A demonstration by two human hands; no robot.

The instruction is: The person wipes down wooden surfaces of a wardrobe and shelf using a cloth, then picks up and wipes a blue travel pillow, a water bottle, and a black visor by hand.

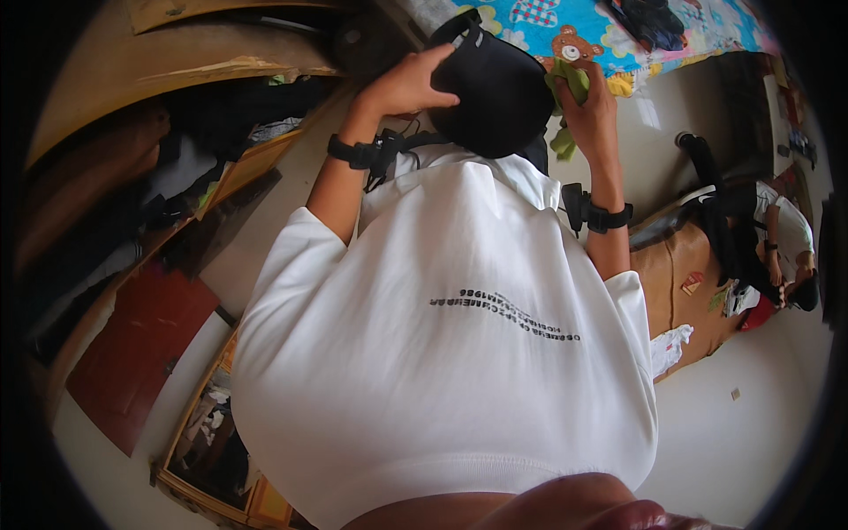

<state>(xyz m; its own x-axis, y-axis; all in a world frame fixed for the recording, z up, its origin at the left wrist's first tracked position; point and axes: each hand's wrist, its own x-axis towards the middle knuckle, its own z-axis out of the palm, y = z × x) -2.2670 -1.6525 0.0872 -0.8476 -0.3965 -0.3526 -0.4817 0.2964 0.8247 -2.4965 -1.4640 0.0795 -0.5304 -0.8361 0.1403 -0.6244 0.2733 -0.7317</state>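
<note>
A black bag or case [493, 93] with a looped strap at its top is in front of my body, at the top centre of the view. My left hand [414, 83] has its thumb and fingers spread around the left side of this black item and grips it. A green cloth [571, 86] is pinched in my right hand [589, 106], just right of the black item, with part of the cloth hanging below the palm. Both wrists wear black straps with small devices. The far side of the black item is hidden.
A bed with a blue bear-print cover [530, 33] lies beyond my hands, dark items on it. On the left is an open wooden wardrobe [245, 165] with clothes. At right, another person [788, 232] sits on a brown sofa [676, 285]. A red door [142, 358] appears lower left.
</note>
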